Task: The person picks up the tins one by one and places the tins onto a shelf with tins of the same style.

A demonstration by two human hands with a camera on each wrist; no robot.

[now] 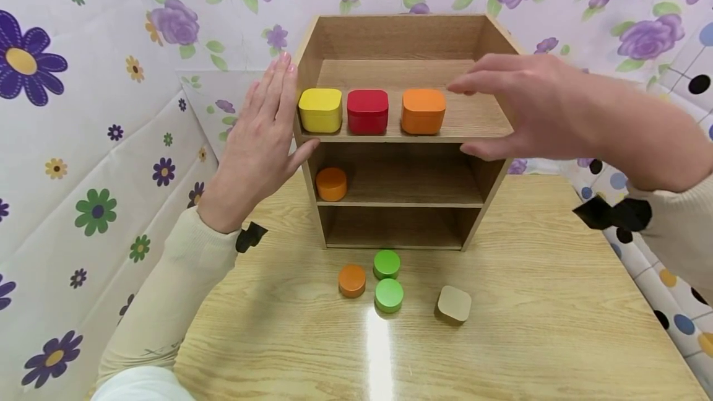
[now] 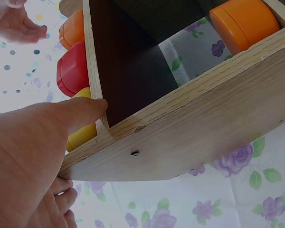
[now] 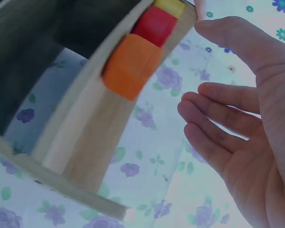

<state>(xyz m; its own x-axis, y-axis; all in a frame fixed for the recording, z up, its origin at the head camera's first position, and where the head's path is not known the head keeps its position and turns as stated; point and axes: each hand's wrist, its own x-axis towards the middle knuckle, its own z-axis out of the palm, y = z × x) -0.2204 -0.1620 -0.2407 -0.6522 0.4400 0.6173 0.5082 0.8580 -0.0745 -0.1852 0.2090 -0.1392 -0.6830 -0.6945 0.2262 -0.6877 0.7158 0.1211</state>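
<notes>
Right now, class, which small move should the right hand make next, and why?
Perhaps slide the top orange block slightly left: the right hand is open beside it, and that block stands farther from the red block than the yellow block does.

A left hand [image 1: 253,135] holds one side of an upright, three-tier wooden shelf [image 1: 398,39]; a right hand [image 1: 548,110], thumb and fingers parted, hangs just beside a round-cornered orange block [image 1: 423,111] on top, in line with red [image 1: 367,111] and yellow blocks [image 1: 320,110].

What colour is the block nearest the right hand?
That block is orange, clearest in the head view.
</notes>
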